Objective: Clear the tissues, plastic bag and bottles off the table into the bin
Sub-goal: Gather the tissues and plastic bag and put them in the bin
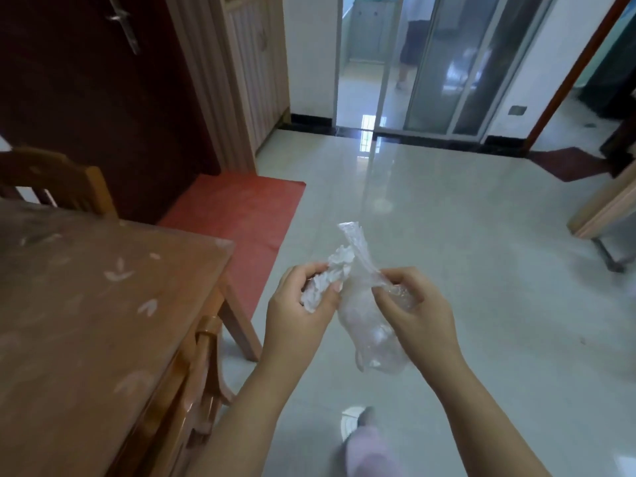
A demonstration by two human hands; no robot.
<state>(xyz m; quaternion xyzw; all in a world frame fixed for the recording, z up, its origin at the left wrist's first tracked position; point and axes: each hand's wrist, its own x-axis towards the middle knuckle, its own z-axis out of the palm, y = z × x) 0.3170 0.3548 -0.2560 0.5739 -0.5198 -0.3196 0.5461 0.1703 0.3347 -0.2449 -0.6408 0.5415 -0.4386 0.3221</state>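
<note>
My left hand (299, 308) grips a crumpled white tissue (327, 282) above the floor, to the right of the wooden table (86, 304). My right hand (413, 308) pinches a clear plastic bag (368, 325), which hangs between both hands with one twisted end sticking up. The tissue sits against the bag's left side. No bin and no bottles are in view.
A wooden chair (203, 366) is tucked under the table's near edge and another (58, 180) stands at its far side. A red mat (237, 208) lies by the dark door. Glass sliding doors (447, 63) are ahead, with a person's legs behind them. My slippered foot (368, 445) is on the tiled floor.
</note>
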